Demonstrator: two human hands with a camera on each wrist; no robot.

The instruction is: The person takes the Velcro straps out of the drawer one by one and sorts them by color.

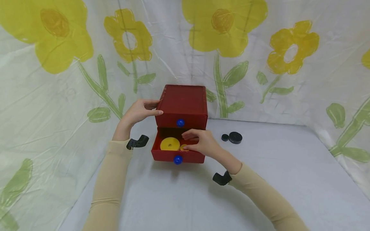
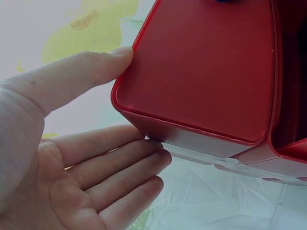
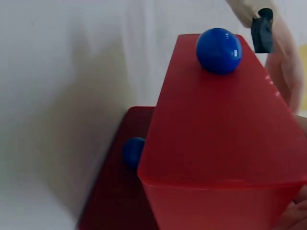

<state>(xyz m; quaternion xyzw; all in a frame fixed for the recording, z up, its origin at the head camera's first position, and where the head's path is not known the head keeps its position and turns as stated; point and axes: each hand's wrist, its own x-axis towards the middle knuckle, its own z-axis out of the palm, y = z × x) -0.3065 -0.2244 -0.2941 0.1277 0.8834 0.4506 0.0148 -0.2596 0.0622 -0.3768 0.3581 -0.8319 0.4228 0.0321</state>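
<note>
A red drawer box (image 1: 185,99) stands at the back of the table, its top drawer closed and the drawer (image 1: 164,157) under it pulled out. In that drawer lie a large yellow disc (image 1: 170,144) and a small yellow disc (image 1: 183,147). My left hand (image 1: 138,112) touches the box's left side, its thumb on the upper front edge and its fingers (image 2: 129,163) straight. My right hand (image 1: 203,143) reaches into the drawer beside the small yellow disc, fingers and thumb apart. The right wrist view shows the drawer's front with a blue knob (image 3: 218,51); the disc is hidden there.
A small black disc (image 1: 224,137) and a larger black disc (image 1: 235,137) lie on the white table (image 1: 274,154) to the right of the box. Another blue knob (image 3: 133,153) shows below the pulled-out drawer. Behind hangs a flower-painted sheet (image 1: 173,41).
</note>
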